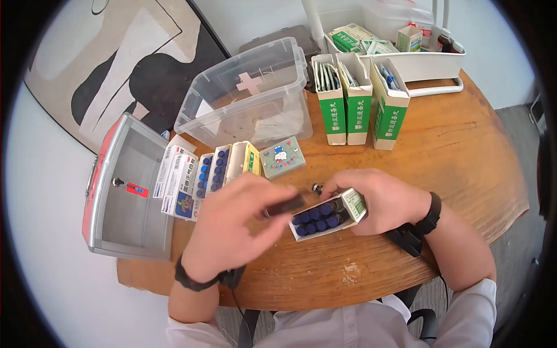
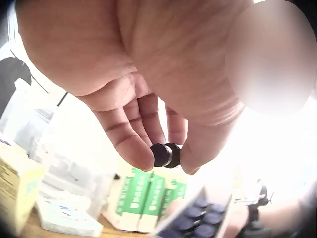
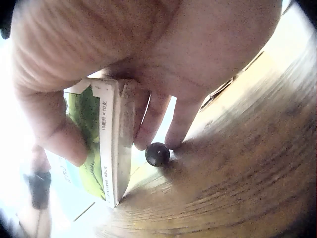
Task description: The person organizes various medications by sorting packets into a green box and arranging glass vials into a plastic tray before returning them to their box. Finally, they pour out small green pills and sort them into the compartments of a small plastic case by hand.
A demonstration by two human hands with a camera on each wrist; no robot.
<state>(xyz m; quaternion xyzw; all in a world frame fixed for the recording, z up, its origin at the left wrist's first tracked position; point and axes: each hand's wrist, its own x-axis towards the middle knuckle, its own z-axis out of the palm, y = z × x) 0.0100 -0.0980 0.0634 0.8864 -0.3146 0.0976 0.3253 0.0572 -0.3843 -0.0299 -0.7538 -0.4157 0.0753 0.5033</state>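
Observation:
My left hand [image 1: 235,217] pinches a small dark vial [image 1: 284,206] between thumb and fingers, beside a small white box [image 1: 318,232] of vials with blue-purple caps [image 1: 322,217]. In the left wrist view the dark vial [image 2: 166,155] sits between the fingertips of the left hand [image 2: 148,99], above the capped vials. My right hand [image 1: 380,200] grips the box's other end, tilted over the table. In the right wrist view its thumb lies on the box's green printed face [image 3: 91,144], and a dark round vial end [image 3: 157,154] is by the fingertips.
Three green-white boxes [image 1: 358,116] stand at the back, beside a white caddy [image 1: 429,66]. A clear bin [image 1: 249,98] and a Hello Kitty case [image 1: 282,157] are at centre-left. Opened vial boxes [image 1: 212,168] and a clear-fronted case [image 1: 133,191] stand at the left.

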